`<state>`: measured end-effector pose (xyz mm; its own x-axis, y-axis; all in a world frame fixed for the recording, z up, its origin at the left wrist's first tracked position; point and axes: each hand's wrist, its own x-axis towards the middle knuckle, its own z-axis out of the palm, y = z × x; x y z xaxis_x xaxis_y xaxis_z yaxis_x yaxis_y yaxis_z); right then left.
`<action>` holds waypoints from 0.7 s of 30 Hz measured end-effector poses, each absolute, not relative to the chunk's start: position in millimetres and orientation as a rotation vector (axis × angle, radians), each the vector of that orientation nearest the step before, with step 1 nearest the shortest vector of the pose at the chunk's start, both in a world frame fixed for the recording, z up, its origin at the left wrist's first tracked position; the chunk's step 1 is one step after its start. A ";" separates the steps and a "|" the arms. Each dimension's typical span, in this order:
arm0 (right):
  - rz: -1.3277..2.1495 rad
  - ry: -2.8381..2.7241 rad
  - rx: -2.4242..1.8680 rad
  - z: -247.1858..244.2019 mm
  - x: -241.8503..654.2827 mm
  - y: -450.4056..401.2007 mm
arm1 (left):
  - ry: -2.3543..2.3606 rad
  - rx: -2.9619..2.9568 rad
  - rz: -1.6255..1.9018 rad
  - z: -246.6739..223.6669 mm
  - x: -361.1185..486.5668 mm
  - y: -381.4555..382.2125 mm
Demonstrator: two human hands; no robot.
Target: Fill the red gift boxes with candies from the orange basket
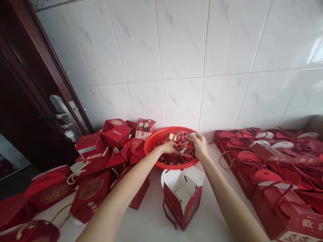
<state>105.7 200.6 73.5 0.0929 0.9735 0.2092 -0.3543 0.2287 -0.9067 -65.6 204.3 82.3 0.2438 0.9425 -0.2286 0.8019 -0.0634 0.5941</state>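
A red plastic basket (150,143) full of small wrapped sweets (183,148) stands against the tiled wall. My left hand (169,148) reaches into it from the left, its fingers down among the sweets and partly hidden. At the basket's right side, my right hand (199,143) pinches a small white-and-dark wrapped sweet (192,136) between thumb and fingers. Just in front of the basket, between my forearms, a red gift box (183,201) stands with its top flaps open, showing a white inside and a dark red cord at its left side.
Many red boxes (94,190) with beige cords are piled on the left. Rows of red boxes (272,168) with dark red cords fill the right. A dark door (32,84) with a metal handle is at the far left, beside the white tiled wall (181,50).
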 end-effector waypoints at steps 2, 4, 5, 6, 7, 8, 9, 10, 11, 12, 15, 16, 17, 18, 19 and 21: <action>1.153 -1.001 -0.798 73.5 105.8 200.6 | 1.646 1.904 0.369 81.6 -66.6 206.8; 1.142 -1.004 -0.805 73.2 106.3 200.2 | 1.705 1.915 0.450 81.3 -67.6 208.9; 1.138 -1.007 -0.809 73.1 106.6 199.8 | 1.732 1.918 0.486 81.4 -67.9 209.4; 1.135 -1.011 -0.813 72.9 106.8 199.4 | 1.755 1.920 0.518 81.8 -68.0 209.7; 1.133 -1.017 -0.815 72.9 107.1 199.1 | 1.776 1.919 0.546 82.5 -68.0 209.7; 1.133 -1.024 -0.815 72.9 107.2 198.8 | 1.795 1.918 0.569 83.2 -68.0 209.6; 1.133 -1.030 -0.814 72.9 107.3 198.6 | 1.812 1.917 0.590 83.9 -67.9 209.4; 1.132 -1.034 -0.812 73.0 107.3 198.6 | 1.830 1.918 0.610 84.5 -68.0 209.4; 1.131 -1.036 -0.810 73.0 107.3 198.7 | 1.849 1.921 0.631 84.9 -68.1 209.6; 1.129 -1.036 -0.807 73.1 107.2 198.8 | 1.869 1.924 0.650 85.0 -68.3 210.1; 1.129 -1.026 -0.804 73.4 106.9 198.9 | 1.930 1.924 0.673 84.0 -69.2 212.8; 1.132 -1.022 -0.803 73.6 106.8 198.8 | 1.949 1.918 0.670 83.5 -69.3 213.7; 1.136 -1.021 -0.802 73.8 106.8 198.8 | 1.966 1.913 0.667 83.0 -69.5 214.5; 1.139 -1.021 -0.801 74.0 106.8 198.7 | 1.985 1.907 0.663 82.8 -69.5 214.8; 1.142 -1.022 -0.800 74.1 106.9 198.8 | 2.002 1.905 0.659 82.6 -69.6 214.8; 1.145 -1.025 -0.802 74.1 107.1 199.3 | 2.021 1.913 0.639 82.8 -69.5 213.7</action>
